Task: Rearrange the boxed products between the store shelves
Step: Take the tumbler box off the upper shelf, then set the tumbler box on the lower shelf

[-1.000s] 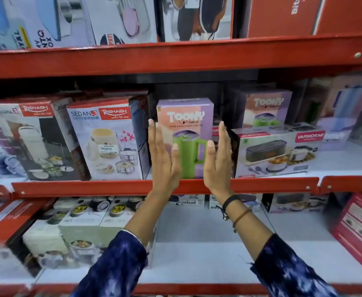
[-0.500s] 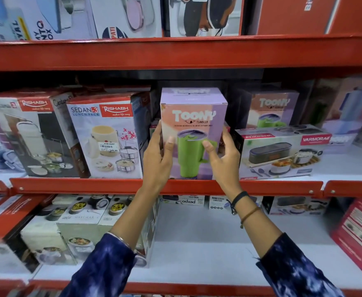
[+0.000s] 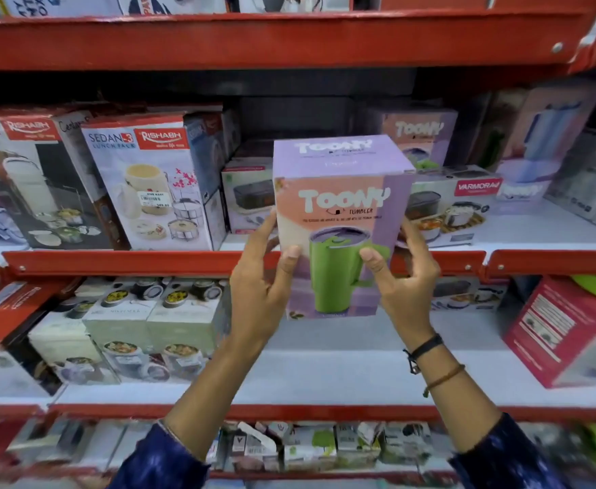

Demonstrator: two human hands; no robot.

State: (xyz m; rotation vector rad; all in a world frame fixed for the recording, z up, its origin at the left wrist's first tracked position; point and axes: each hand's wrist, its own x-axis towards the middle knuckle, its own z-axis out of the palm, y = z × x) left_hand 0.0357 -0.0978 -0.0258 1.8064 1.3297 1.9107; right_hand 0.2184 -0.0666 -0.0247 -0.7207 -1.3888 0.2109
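Observation:
A lilac and peach Toony tumbler box [image 3: 339, 202], printed with a green mug, hangs in the air in front of the middle shelf's red edge [image 3: 141, 261]. My left hand [image 3: 259, 287] grips its left side with the thumb on the front face. My right hand [image 3: 404, 280] grips its right side the same way. A second Toony box [image 3: 422, 137] stands further back on that shelf, to the right. The gap where the held box stood shows dark behind it.
Rishabh Sedan lunch pack boxes [image 3: 148, 181] stand left of the gap, and a Varmora lunch box carton [image 3: 455, 202] lies to the right. The lower shelf [image 3: 342, 361] holds pale green boxes [image 3: 155, 322] at the left and a red box [image 3: 568, 333] at the right.
Both hands closed on the sides of the Toony box, then drew it forward off the middle shelf and down towards me. It now hangs in front of the shelf edge.

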